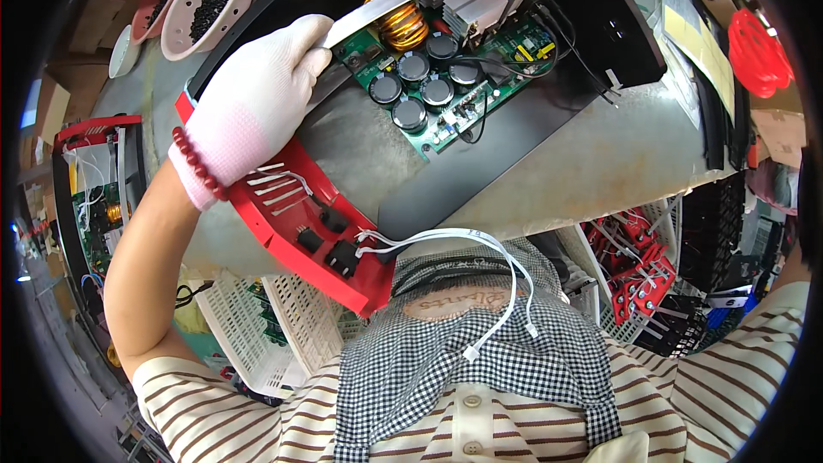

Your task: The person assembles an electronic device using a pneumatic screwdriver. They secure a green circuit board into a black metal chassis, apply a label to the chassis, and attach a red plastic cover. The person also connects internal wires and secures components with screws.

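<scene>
Head view: two pink bowls [208,0] at the far left of the worktop [600,171] hold small black pieces. White crates [257,326] stand below the worktop's near edge; contents unclear. Left hand [257,94], in a white glove, grasps a grey metal strip [377,13] at the edge of the green board [454,77], which sits in an open black case [514,146]. A red panel [317,240] with white wires [463,244] lies under the wrist. Right hand not in view.

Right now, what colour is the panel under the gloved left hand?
Red plastic panel, clearest in the head view.
</scene>
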{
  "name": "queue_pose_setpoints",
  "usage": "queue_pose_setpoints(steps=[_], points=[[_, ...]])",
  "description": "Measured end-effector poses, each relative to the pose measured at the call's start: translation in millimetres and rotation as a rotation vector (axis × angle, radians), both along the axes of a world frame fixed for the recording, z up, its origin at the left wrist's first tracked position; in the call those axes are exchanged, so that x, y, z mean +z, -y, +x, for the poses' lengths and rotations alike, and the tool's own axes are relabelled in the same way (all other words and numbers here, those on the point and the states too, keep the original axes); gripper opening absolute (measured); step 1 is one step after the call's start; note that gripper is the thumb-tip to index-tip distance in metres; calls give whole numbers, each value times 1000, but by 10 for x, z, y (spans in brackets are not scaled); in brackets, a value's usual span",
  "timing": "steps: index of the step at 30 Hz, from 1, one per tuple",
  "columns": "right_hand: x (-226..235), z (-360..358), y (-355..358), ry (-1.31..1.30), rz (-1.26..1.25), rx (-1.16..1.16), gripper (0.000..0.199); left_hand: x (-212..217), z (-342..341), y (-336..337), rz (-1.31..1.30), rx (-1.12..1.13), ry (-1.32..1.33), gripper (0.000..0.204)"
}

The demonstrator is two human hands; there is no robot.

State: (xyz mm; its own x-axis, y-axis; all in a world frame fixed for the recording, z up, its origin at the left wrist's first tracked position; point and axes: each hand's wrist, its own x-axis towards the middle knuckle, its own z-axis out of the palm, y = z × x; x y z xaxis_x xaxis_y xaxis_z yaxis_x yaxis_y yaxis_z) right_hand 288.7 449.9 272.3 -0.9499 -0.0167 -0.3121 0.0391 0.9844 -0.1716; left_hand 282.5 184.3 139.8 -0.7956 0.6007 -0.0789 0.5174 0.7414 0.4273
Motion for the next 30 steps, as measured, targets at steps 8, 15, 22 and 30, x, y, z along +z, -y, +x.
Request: queue_pose_setpoints(steps=[8,15,22,30], points=[[134,203,-126,-40,-69,-15,37,82,-68,-166,-35,-38,-25,28],[68,173,-111,-14,-199,12,40,83,-42,-105,-104,91,109,30],[228,59,-42,-2,-59,134,42,14,-41,-64,-130,68,15,29],[-35,-48,-344,21,-491,-56,24,-6,-36,-40,-73,41,-48,27]])
